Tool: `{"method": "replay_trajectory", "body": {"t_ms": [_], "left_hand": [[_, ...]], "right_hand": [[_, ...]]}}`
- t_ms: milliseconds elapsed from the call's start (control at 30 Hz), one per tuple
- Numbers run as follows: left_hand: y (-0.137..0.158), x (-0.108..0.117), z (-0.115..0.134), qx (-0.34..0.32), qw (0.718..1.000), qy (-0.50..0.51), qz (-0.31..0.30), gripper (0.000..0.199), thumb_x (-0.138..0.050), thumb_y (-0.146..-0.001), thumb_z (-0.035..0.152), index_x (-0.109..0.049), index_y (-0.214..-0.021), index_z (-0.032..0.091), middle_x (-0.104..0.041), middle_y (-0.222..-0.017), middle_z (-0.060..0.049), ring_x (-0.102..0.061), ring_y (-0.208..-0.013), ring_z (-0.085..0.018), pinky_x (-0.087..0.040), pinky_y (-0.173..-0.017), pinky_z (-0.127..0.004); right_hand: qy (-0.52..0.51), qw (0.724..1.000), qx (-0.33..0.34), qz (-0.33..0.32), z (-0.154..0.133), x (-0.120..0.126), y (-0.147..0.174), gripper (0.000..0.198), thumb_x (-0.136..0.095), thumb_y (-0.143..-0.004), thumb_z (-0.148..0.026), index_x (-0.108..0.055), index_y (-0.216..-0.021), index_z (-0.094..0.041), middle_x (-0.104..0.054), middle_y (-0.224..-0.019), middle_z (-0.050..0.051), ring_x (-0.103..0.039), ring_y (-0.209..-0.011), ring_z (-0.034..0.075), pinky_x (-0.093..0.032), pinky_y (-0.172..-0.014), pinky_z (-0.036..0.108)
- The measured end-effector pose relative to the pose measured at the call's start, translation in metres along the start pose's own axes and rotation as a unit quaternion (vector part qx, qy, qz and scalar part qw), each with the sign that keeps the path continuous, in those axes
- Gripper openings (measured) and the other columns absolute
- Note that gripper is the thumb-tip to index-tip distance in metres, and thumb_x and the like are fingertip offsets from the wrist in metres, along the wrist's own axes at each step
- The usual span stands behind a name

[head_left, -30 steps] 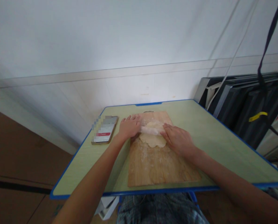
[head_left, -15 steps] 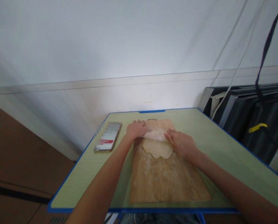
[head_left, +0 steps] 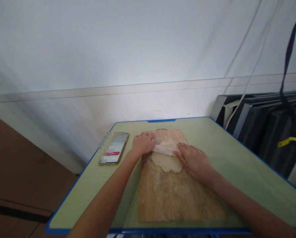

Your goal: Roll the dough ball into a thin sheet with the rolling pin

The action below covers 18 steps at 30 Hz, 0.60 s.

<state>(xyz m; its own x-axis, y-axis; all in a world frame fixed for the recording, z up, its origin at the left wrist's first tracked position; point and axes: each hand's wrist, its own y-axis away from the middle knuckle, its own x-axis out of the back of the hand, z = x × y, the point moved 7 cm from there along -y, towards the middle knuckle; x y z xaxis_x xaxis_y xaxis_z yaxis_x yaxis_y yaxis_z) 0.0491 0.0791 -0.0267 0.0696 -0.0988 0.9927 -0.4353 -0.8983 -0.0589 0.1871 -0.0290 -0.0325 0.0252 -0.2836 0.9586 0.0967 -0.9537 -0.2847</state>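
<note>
A pale, flour-dusted rolling pin (head_left: 164, 150) lies crosswise over a flat sheet of dough (head_left: 167, 162). My left hand (head_left: 144, 143) is closed over its left end, and my right hand (head_left: 193, 159) is closed over the right end, so both ends are hidden. Dough shows on the near side of the pin with an uneven edge, and some shows beyond it. Underneath is a wooden cutting board (head_left: 177, 200), with flour smeared on its surface.
The board rests on a light green table (head_left: 239, 185) with a blue edge. Left of my left hand lies a phone (head_left: 117, 148), partly pixelated. Dark flat panels (head_left: 259, 129) lean at the right, near hanging cables. A white wall (head_left: 148, 59) stands behind.
The rolling pin has come slightly toward me over the dough, both hands moving with it. More dough shows beyond the pin. The view has shifted a little.
</note>
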Motion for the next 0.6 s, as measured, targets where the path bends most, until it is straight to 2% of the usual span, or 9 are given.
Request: {"method": "replay_trajectory", "body": {"t_ms": [133, 267, 467, 600], "left_hand": [[-0.020, -0.006, -0.002, 0.014, 0.999, 0.032, -0.038, 0.041, -0.027, -0.086, 0.031, -0.048, -0.121, 0.023, -0.050, -0.130, -0.008, -0.045, -0.119, -0.024, -0.040, -0.092, -0.040], [-0.028, -0.009, -0.004, 0.018, 0.998, 0.041, -0.045, 0.042, -0.027, -0.087, 0.036, -0.047, -0.123, 0.025, -0.047, -0.133, -0.007, -0.042, -0.122, -0.027, -0.040, -0.091, -0.042], [-0.016, -0.006, -0.002, 0.005, 0.999, 0.028, -0.020, 0.041, -0.028, -0.087, 0.034, -0.048, -0.122, 0.024, -0.050, -0.130, -0.007, -0.044, -0.119, -0.025, -0.040, -0.092, -0.040], [-0.003, 0.001, 0.001, -0.015, 1.000, 0.008, 0.014, 0.040, -0.027, -0.087, 0.028, -0.051, -0.118, 0.020, -0.054, -0.125, -0.009, -0.049, -0.114, -0.023, -0.041, -0.090, -0.040]], "right_hand": [[-0.012, 1.000, -0.005, -0.025, 0.008, -0.002, -0.016, 0.044, -0.023, -0.094, -0.034, -0.057, -0.113, -0.014, -0.058, -0.122, 0.011, -0.052, -0.113, 0.021, -0.037, -0.095, 0.036], [-0.013, 0.999, 0.006, -0.044, 0.011, -0.005, -0.023, 0.045, -0.021, -0.095, -0.034, -0.058, -0.114, -0.017, -0.056, -0.124, 0.010, -0.049, -0.116, 0.021, -0.036, -0.096, 0.037], [-0.021, 0.999, -0.009, -0.039, 0.008, -0.005, -0.019, 0.044, -0.022, -0.094, -0.035, -0.060, -0.111, -0.018, -0.057, -0.123, 0.010, -0.051, -0.114, 0.020, -0.039, -0.095, 0.036], [-0.018, 1.000, -0.006, -0.008, 0.003, -0.004, -0.010, 0.044, -0.025, -0.094, -0.034, -0.057, -0.116, -0.014, -0.058, -0.121, 0.012, -0.053, -0.112, 0.022, -0.040, -0.095, 0.038]]}}
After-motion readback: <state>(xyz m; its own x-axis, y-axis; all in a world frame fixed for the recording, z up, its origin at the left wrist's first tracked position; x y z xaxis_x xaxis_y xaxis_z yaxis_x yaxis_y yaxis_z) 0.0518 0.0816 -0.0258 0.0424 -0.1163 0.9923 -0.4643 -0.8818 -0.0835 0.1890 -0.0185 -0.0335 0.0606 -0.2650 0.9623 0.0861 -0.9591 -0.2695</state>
